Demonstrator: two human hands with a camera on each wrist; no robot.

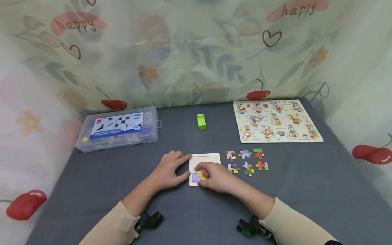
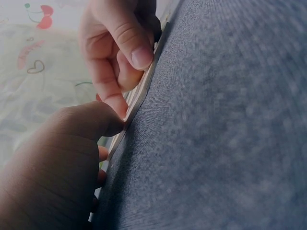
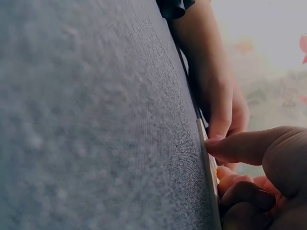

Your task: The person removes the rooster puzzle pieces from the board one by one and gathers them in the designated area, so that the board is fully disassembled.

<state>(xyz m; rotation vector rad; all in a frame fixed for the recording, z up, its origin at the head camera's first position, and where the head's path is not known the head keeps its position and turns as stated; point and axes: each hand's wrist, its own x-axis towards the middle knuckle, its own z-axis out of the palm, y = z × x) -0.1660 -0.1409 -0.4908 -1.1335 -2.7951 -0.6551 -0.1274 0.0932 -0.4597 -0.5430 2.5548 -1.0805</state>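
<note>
A small, pale wooden puzzle tray (image 1: 204, 159) lies in front of me, with a purple and yellow puzzle piece (image 1: 196, 177) in its lower left corner. My left hand (image 1: 169, 170) lies at the tray's left side, its thumb and index fingertips touching the edge. Over the tray, my right hand (image 1: 218, 177) has thumb and fingers curled about a yellow-patterned puzzle piece (image 1: 201, 174), which they partly cover. From the left wrist, the left thumb (image 2: 108, 122) shows right at the tray's edge. In the right wrist view, the right thumb (image 3: 228, 146) reaches the rim.
Several loose puzzle pieces (image 1: 244, 154) lie in two rows right of the tray. Farther back are a green block (image 1: 201, 121), a clear plastic case (image 1: 122, 137) at left and a board of cartoon figures (image 1: 275, 117) at right. A patterned curtain (image 1: 190, 51) borders the grey table.
</note>
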